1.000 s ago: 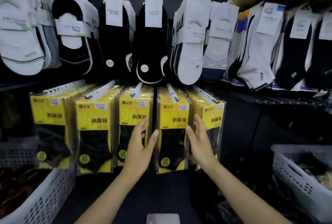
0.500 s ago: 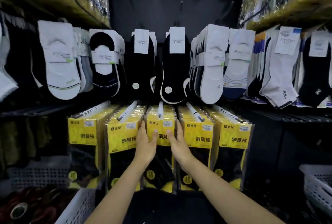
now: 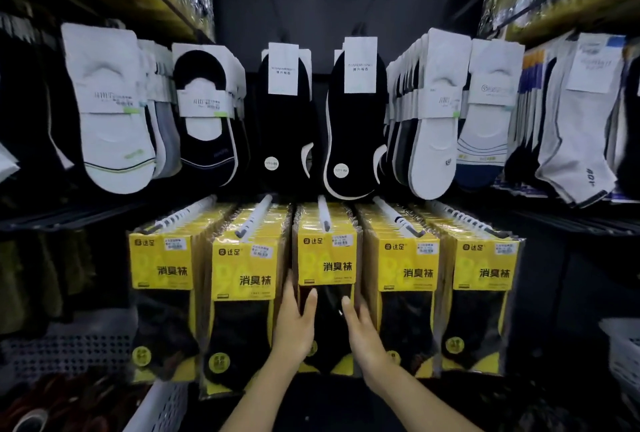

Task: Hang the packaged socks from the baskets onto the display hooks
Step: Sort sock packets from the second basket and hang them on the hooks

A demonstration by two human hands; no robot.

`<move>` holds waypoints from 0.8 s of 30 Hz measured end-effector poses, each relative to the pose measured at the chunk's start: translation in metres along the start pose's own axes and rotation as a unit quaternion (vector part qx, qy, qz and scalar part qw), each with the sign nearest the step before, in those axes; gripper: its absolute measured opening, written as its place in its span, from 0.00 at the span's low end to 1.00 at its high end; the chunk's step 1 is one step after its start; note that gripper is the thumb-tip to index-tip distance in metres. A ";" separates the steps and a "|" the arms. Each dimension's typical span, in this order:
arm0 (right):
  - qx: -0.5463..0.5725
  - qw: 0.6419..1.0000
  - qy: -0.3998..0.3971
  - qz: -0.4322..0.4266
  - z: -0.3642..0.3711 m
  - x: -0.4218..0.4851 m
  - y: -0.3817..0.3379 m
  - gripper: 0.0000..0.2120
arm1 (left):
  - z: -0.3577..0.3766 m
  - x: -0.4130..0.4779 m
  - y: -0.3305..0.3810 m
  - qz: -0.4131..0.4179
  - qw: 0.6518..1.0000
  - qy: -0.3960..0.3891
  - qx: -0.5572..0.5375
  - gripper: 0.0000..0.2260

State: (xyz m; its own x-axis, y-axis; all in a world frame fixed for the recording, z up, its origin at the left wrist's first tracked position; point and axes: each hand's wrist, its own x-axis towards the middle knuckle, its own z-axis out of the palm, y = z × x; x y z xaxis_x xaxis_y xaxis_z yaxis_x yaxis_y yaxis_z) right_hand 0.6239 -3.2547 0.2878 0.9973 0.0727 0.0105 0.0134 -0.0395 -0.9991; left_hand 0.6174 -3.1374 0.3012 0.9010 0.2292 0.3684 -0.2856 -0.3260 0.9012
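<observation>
**Head view: centre stack being squared on its hook**

Fingers [image 3: 289, 288] of the left hand [image 3: 294, 327] are held straight and together along the left edge of the centre stack of packaged socks [image 3: 327, 258]. The thumb is laid across the dark front of the foremost pack. Those of the right hand [image 3: 363, 334] are likewise extended down the right edge, partly hidden between that stack and the neighbouring stack [image 3: 408, 269], with the thumb pressed on the same front. Nothing is clasped or carried by either hand; the stack is merely bracketed between them.

The stack is found already threaded on its display hook [image 3: 324, 213], third of five yellow-carded rows. Boat socks [image 3: 356, 120] are hung on the tier above. A white basket [image 3: 162, 404] is noted at lower left and a second basket [image 3: 623, 352] at the right edge; their contents cannot be made out.

Judgement: hanging of this pack is taken as done, and the step in hand is the straightening of the stack. The next move would call for release of the stack and a reach down to a basket for a further pack, whose punched hole must be lined up with a hook tip.

Against the earlier frames: half a second ago both thumbs were laid on the yellow card; they are now lower, on the dark sock. One second ago the hands were set wider apart, the right one by a stack further right.
</observation>
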 end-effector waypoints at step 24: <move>-0.046 0.979 -0.021 -0.198 0.041 -0.057 -0.070 0.22 | -0.111 -0.016 0.036 0.077 0.983 0.163 0.021 0.27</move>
State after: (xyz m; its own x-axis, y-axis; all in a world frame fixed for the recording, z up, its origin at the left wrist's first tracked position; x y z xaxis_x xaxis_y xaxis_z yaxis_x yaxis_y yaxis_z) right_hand 0.5628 -3.2153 0.3557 0.9090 0.1412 0.3922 0.4062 -0.0888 -0.9095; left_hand 0.5565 -3.0506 0.3535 0.6938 0.4538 0.5592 -0.3899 -0.4161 0.8215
